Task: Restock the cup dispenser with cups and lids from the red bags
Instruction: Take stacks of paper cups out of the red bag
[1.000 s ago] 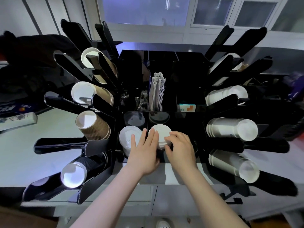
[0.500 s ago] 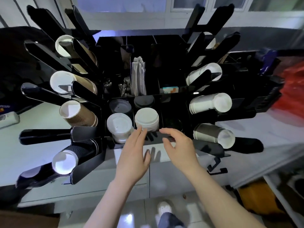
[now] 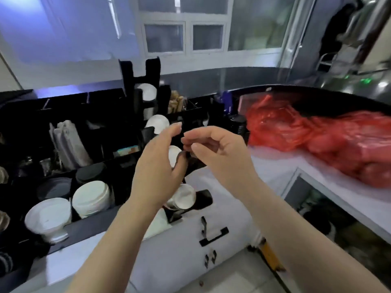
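- Both hands hang in mid-air in front of the cup dispenser (image 3: 88,132), holding nothing. My left hand (image 3: 156,166) has its fingers straight and loosely spread, palm turned inward. My right hand (image 3: 215,149) is half curled, the fingertips (image 3: 190,137) drawn toward the thumb; I can see nothing pinched between them, though motion blur leaves that spot a little uncertain.
- Neither hand touches the dispenser, the lids or the bags.
- White lids (image 3: 92,198) sit stacked in the front compartments of the dispenser, toward the left end of the tabletop (image 3: 228,187). A second white stack (image 3: 48,216) stands just beside them, with dark lids (image 3: 91,172) behind. Paper cups (image 3: 184,196) poke out of the side chute just behind my left wrist.
- Red bags (image 3: 330,144) lie slumped on the tabletop toward its right end, well apart from my hands.
- Risk, as I judge it: my hands are close to the projecting black arms of the dispenser. A quick swing rightward toward the bags could catch an arm or the cups in the side chute and knock them out.
- The bags look thin and soft. Grabbing one carelessly could tear it or spill the contents off the front edge.
- The view is smeared, so I may misjudge my reach.
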Available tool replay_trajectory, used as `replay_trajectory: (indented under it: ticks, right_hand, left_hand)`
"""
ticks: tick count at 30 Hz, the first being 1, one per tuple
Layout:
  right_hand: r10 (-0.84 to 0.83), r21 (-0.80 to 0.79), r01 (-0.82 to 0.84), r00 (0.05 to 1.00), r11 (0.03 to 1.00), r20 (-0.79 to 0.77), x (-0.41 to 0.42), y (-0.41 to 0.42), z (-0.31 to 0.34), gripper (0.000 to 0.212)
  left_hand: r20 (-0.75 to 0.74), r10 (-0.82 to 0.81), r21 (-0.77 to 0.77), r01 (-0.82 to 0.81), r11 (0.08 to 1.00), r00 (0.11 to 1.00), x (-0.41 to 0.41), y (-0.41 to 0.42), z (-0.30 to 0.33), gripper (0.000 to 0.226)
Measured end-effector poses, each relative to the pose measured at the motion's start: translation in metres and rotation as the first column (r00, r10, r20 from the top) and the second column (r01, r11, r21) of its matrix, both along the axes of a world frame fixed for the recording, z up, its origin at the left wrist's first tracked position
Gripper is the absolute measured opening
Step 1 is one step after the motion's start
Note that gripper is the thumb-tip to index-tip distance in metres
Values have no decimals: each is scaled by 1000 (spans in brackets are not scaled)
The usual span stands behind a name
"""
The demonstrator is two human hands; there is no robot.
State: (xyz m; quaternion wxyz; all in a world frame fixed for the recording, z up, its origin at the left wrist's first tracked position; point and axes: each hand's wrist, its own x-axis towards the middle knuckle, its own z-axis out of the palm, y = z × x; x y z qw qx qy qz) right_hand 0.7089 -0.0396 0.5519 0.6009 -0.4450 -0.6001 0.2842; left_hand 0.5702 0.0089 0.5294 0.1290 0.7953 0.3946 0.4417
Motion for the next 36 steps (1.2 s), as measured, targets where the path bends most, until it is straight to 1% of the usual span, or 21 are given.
replay_trajectory:
  ticks: [4,7,10,12,14,18,20,24,26,28,31,32,33,35,36]
  right_hand:
    - [-162,21,162,987,987,-1,104,-33,6,30]
    - [-295,20,295,955,955,7,188,-62,3,27]
    - [-394,14,394,919,919,1,268,-87,-5,28]
    - [-451,-21,451,893,892,0,315,-101,-18,26]
    - [-517,-96,514,856,852,-10,355,-116,-33,24]
    - [-616,-231,611,785,757,59,426,-141,-61,24]
    - [-663,-262,656,745,708,77,459,-149,-71,26]
    - [-766,-296,744,640,599,58,511,-151,-92,31]
    - [-785,-316,756,618,573,55,532,-143,-99,34]
    - [-787,-343,749,616,567,44,554,-130,-102,34]
    - [-799,-370,745,601,555,13,587,-102,-101,33]
    - [-803,-363,758,595,542,42,597,-91,-100,33]
    - [-801,-342,778,590,528,104,607,-81,-100,33]
    - [-766,-258,824,566,505,305,626,-60,-97,31]
    - [-731,-212,842,536,495,422,634,-50,-95,30]
  left_hand:
    - [16,-115,21,115,993,993,106,-6,12,50]
    - [82,-205,-7,206,979,975,187,-21,9,48]
    - [94,-274,-35,279,960,957,266,-31,-3,45]
    - [103,-303,-54,309,949,948,312,-33,-15,43]
    - [118,-335,-103,347,932,935,355,-34,-25,41]
    - [141,-392,-205,415,887,909,431,-30,-41,39]
    - [140,-411,-247,434,867,901,465,-25,-49,39]
    - [136,-482,-326,498,804,866,521,-13,-65,40]
    - [166,-526,-354,548,758,834,548,-2,-71,42]
    - [216,-567,-364,604,709,795,577,11,-75,43]
    - [207,-630,-390,653,649,749,625,32,-81,40]
    - [185,-653,-413,661,626,734,640,40,-84,40]
    - [149,-674,-431,661,615,724,653,47,-87,41]
    - [59,-703,-433,653,621,709,674,61,-94,42]
    - [20,-714,-422,653,628,700,682,67,-97,43]
